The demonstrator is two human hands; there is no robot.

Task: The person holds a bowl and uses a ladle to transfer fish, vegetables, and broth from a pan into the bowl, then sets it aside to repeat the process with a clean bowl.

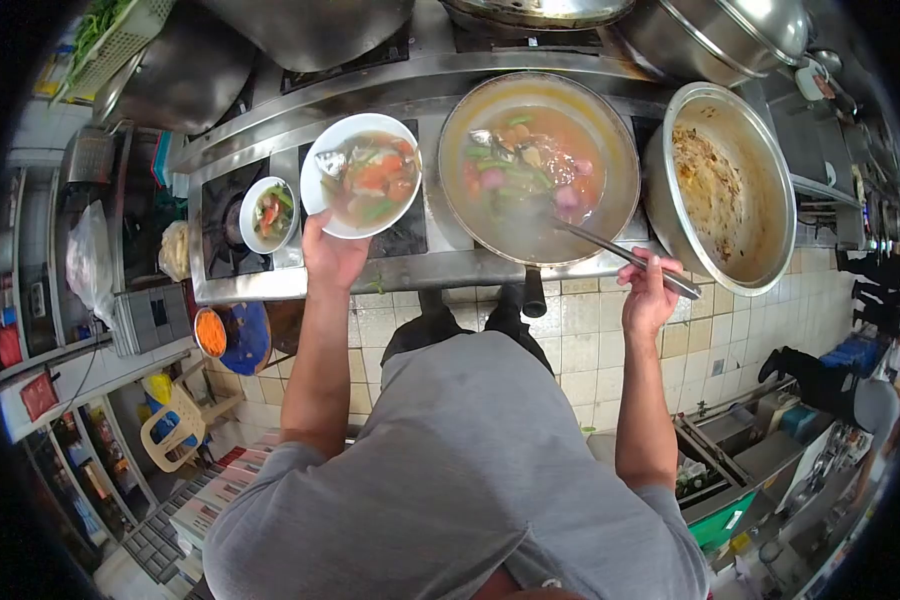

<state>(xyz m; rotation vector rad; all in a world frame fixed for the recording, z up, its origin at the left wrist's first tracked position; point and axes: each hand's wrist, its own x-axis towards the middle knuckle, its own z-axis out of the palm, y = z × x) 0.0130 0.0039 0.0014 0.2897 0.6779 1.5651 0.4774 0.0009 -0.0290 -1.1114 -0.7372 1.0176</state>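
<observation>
My left hand [335, 255] grips the near rim of a white bowl [312, 190] over the stove. In it is soup with fish, red tomato pieces and green vegetables. My right hand [652, 290] is closed round the metal handle of a ladle [610, 245], whose head is hidden in the soup of a wide pan [452, 205]. Steam rises from that pan, where green vegetables and purplish chunks float in orange-brown broth. Left of the held bowl, a smaller white bowl [247, 225] with similar soup sits on the stove.
Right of the pan stands a deep metal pot [660, 190] with brownish residue inside. Large pots [310, 30] line the back. A bowl of shredded orange food [210, 332] rests at lower left near a plastic chair [175, 430]. Another person [820, 385] is at far right.
</observation>
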